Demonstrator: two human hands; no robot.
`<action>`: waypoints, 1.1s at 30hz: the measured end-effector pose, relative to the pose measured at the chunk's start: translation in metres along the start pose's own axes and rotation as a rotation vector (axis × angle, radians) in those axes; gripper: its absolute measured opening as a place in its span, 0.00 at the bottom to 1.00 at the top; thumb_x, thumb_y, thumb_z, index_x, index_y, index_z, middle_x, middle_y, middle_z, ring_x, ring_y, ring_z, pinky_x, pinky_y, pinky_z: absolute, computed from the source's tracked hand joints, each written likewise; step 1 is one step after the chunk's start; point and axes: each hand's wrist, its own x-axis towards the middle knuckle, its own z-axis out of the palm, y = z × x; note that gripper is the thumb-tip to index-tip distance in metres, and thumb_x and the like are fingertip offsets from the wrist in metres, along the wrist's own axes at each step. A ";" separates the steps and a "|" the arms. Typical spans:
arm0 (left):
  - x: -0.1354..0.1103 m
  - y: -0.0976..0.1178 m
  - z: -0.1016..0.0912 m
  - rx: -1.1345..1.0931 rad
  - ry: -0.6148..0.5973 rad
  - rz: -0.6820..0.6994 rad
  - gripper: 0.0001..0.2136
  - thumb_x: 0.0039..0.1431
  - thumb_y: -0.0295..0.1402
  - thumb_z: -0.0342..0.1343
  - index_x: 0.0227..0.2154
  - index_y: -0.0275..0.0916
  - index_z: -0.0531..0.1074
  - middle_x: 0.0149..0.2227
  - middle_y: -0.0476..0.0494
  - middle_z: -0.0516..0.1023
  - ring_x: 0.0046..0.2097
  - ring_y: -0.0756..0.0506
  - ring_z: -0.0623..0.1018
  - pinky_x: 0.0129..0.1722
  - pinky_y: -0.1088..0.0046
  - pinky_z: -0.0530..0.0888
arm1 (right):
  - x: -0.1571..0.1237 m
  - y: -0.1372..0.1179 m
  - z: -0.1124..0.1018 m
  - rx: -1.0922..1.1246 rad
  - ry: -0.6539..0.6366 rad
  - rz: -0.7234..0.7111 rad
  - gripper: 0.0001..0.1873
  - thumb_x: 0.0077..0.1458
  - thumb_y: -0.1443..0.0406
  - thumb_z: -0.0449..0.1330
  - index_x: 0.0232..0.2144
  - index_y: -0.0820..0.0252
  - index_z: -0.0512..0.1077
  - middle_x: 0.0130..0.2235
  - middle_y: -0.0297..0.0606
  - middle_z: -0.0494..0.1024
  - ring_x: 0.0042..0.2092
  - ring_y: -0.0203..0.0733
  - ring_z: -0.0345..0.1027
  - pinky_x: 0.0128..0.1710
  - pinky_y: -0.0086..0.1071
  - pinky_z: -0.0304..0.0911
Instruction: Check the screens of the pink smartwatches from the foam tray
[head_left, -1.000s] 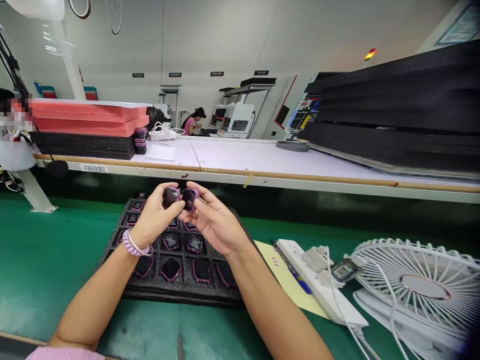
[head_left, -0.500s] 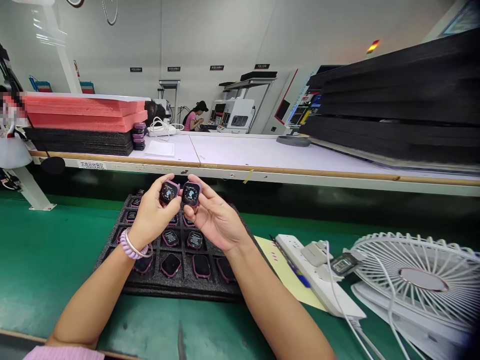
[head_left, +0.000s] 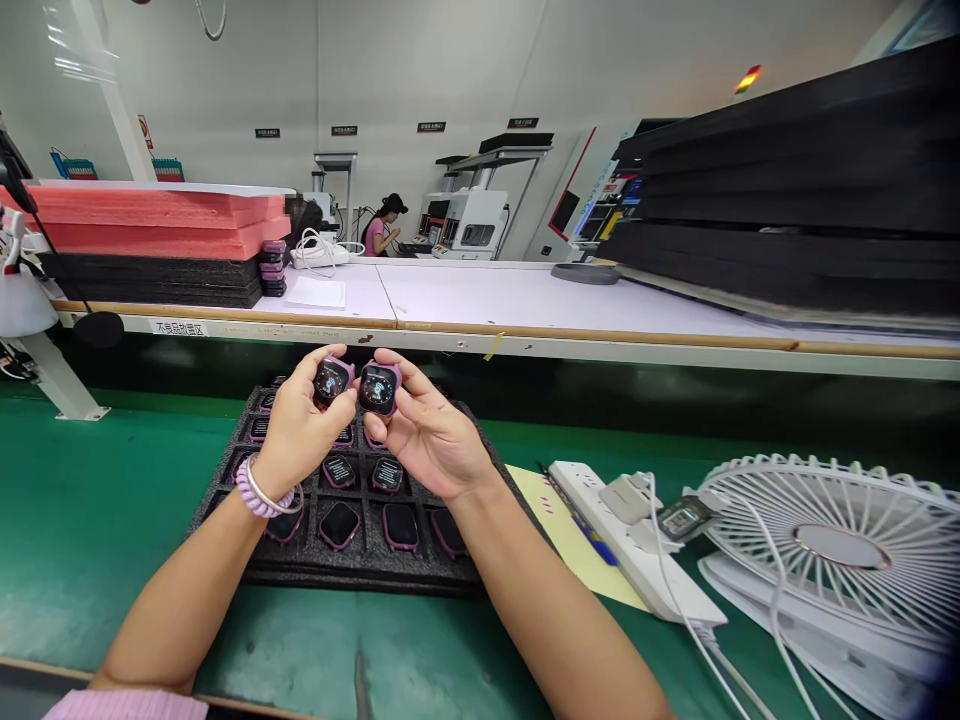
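Note:
My left hand (head_left: pixel 300 425) is closed on a purple smartwatch body (head_left: pixel 331 381) with a lit screen. My right hand (head_left: pixel 427 435) grips a second purple smartwatch body (head_left: pixel 379 388), its screen lit too. Both watches are held side by side, almost touching, above a black foam tray (head_left: pixel 247 560) on the green mat. The tray's pockets hold several more purple watch bodies (head_left: pixel 340 524), some screen up, some back up. A purple hair tie and a bangle sit on my left wrist.
A white power strip (head_left: pixel 637 565) with plugs and cables lies right of the tray, beside a yellow paper (head_left: pixel 559 540) and a white desk fan (head_left: pixel 832 555). Behind stands a white shelf (head_left: pixel 525 310) with pink and black foam stacks (head_left: pixel 150 235). A person sits far back.
The watch screens, dark a second ago, now glow and face me. Both hands have drifted slightly up and stayed together.

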 end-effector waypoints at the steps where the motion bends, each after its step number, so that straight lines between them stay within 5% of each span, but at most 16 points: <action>1: 0.000 0.000 0.000 -0.018 -0.002 -0.004 0.26 0.53 0.37 0.60 0.54 0.33 0.72 0.42 0.43 0.78 0.41 0.48 0.77 0.44 0.72 0.74 | 0.000 0.000 0.000 0.007 -0.008 0.000 0.19 0.58 0.64 0.73 0.51 0.47 0.79 0.41 0.32 0.76 0.32 0.34 0.69 0.35 0.27 0.69; 33: -0.002 0.002 0.002 -0.213 -0.073 -0.098 0.25 0.54 0.34 0.63 0.55 0.35 0.71 0.45 0.41 0.79 0.46 0.45 0.79 0.48 0.70 0.76 | -0.002 -0.003 0.004 -0.075 0.045 0.006 0.22 0.55 0.63 0.72 0.52 0.48 0.74 0.41 0.32 0.74 0.31 0.36 0.67 0.33 0.32 0.70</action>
